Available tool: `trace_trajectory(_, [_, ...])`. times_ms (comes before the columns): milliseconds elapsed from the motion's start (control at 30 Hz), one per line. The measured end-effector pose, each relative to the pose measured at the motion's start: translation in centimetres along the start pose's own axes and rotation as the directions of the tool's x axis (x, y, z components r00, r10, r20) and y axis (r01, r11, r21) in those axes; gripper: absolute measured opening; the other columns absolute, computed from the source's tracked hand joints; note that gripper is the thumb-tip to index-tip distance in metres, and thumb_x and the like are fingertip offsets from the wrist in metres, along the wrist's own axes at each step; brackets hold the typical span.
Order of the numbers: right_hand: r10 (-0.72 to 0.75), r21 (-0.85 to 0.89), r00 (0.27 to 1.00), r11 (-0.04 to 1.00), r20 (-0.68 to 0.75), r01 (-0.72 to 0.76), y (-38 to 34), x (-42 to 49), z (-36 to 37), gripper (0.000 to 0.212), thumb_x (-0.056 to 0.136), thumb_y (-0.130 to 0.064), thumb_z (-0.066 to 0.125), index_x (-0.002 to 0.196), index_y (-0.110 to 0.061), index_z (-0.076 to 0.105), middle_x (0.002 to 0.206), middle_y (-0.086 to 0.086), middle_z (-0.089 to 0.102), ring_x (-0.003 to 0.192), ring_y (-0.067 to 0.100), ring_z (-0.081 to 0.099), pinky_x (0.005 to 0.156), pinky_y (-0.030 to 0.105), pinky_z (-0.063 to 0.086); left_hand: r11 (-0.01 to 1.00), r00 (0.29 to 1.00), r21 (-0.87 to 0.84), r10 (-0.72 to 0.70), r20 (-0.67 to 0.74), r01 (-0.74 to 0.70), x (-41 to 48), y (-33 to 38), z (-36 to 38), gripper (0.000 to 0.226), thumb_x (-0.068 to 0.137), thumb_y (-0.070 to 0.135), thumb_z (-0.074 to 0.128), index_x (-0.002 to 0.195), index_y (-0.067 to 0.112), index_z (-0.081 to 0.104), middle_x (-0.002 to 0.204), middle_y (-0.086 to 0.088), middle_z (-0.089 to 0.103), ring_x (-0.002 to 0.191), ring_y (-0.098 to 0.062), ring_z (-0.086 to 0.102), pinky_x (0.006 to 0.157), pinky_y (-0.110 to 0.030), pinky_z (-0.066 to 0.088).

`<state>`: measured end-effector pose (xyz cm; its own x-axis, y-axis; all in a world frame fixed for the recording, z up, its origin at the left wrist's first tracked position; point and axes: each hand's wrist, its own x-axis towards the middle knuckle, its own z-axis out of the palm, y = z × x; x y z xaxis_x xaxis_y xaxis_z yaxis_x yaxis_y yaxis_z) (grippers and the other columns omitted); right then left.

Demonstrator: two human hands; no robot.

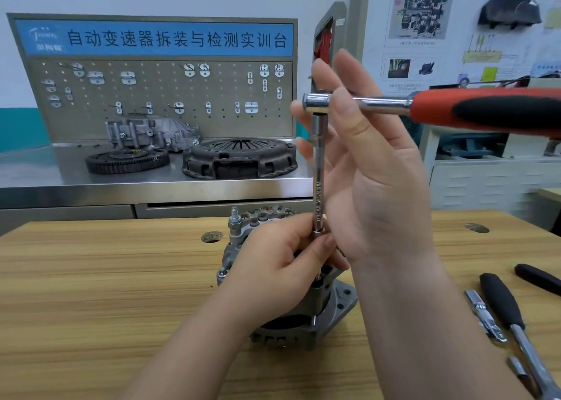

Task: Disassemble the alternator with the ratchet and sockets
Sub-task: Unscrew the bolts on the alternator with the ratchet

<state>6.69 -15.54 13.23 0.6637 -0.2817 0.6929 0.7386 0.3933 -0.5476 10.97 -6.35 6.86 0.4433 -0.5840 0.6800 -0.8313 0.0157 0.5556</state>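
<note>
The grey alternator [337,305] stands on the wooden table [91,278], rear end up, with a threaded stud [234,216] at its top left. A long chrome extension bar [318,172] rises upright from it. My left hand [273,275] rests over the alternator and pinches the bar's lower end between thumb and fingertips. On top of the bar sits the ratchet [315,102], its red and black handle [491,111] pointing right. My right hand [373,172] is raised with fingers nearly straight and pinches the ratchet head between thumb and fingers. The bar's tip is hidden.
On the table at the right lie a black-handled tool [501,302], a chrome extension [485,317] and another black handle [537,278]. Two round holes [211,236] mark the tabletop. Behind, a steel bench carries a clutch cover [239,156], a ring gear [126,161] and a housing [151,132].
</note>
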Motion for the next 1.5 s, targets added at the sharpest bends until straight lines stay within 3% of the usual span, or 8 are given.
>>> trace_trajectory(167, [0.157,0.017,0.988,0.988,-0.006,-0.157,-0.09,0.05,-0.25,0.032,0.089,-0.042,0.047,0.109,-0.022,0.063,0.099,-0.002,0.075,0.082,0.021,0.072,0.074,0.025,0.055,0.997,1.000,-0.083,-0.007,0.006,0.008,-0.12,-0.29,-0.17,0.031,0.091,0.035,0.045,0.087,0.013,0.066,0.074,0.007,0.068,0.070,-0.009,0.062,0.063,-0.030,0.049])
trace_trajectory(233, [0.215,0.028,0.977,0.976,-0.004,-0.215,-0.16,0.18,-0.26,0.036,0.093,-0.044,0.041,0.110,-0.020,0.062,0.093,-0.001,0.076,0.076,0.020,0.072,0.069,0.026,0.054,0.998,1.000,-0.066,0.024,0.013,-0.023,-0.12,-0.22,-0.27,0.022,0.092,0.033,0.045,0.083,0.023,0.063,0.070,0.020,0.064,0.067,0.003,0.058,0.061,-0.018,0.043])
trace_trajectory(400, [0.069,-0.035,0.997,0.997,0.018,-0.068,0.01,0.06,-0.03,0.018,0.088,-0.029,0.059,0.100,-0.032,0.071,0.111,-0.010,0.071,0.102,0.019,0.065,0.079,0.026,0.050,1.000,1.000,-0.017,0.007,0.009,-0.006,-0.05,-0.05,-0.18,0.020,0.091,0.017,0.048,0.083,0.028,0.063,0.066,0.030,0.062,0.061,0.009,0.057,0.057,-0.005,0.037])
trace_trajectory(500, [0.022,-0.032,1.000,0.999,0.021,-0.021,0.08,-0.03,-0.08,0.020,0.087,-0.024,0.058,0.094,-0.033,0.074,0.114,-0.010,0.070,0.097,0.017,0.067,0.079,0.026,0.050,1.000,1.000,0.001,0.002,-0.006,-0.002,0.02,0.19,0.06,0.018,0.090,0.015,0.050,0.081,0.026,0.061,0.062,0.032,0.060,0.059,0.013,0.056,0.054,-0.002,0.035])
trace_trajectory(700, [0.182,-0.003,0.983,0.983,0.021,-0.182,0.08,0.11,-0.40,0.035,0.095,-0.043,0.039,0.111,-0.020,0.062,0.096,-0.002,0.075,0.077,0.020,0.073,0.072,0.026,0.053,0.999,1.000,-0.050,0.014,0.008,-0.013,-0.03,-0.03,-0.13,0.022,0.090,0.031,0.048,0.080,0.018,0.063,0.062,0.016,0.059,0.058,0.001,0.051,0.056,-0.019,0.038])
trace_trajectory(967, [0.003,-0.053,1.000,0.999,0.007,-0.002,0.08,-0.17,0.01,0.018,0.087,-0.024,0.059,0.094,-0.030,0.074,0.109,-0.009,0.072,0.091,0.017,0.068,0.079,0.024,0.050,1.000,1.000,0.014,0.000,0.005,0.000,0.02,0.15,0.09,0.017,0.090,0.016,0.050,0.081,0.023,0.063,0.065,0.031,0.061,0.059,0.011,0.056,0.054,-0.003,0.035])
trace_trajectory(1200, [0.169,-0.020,0.985,0.985,-0.041,-0.170,-0.17,0.10,-0.26,0.034,0.092,-0.043,0.044,0.106,-0.019,0.064,0.093,-0.001,0.076,0.076,0.020,0.073,0.069,0.025,0.055,0.998,1.000,-0.067,0.017,0.019,-0.016,-0.10,0.27,-0.06,0.020,0.092,0.028,0.047,0.084,0.022,0.064,0.070,0.026,0.064,0.066,0.006,0.059,0.061,-0.011,0.040])
trace_trajectory(1500, [-0.026,-0.071,0.999,0.997,-0.018,0.025,-0.03,-0.12,-0.12,0.017,0.084,-0.024,0.061,0.088,-0.032,0.075,0.117,-0.008,0.070,0.104,0.019,0.066,0.087,0.029,0.048,0.999,0.999,-0.006,-0.035,-0.008,0.035,0.01,0.21,0.15,0.015,0.090,0.024,0.050,0.086,0.019,0.063,0.066,0.027,0.063,0.055,-0.013,0.055,0.052,-0.021,0.042])
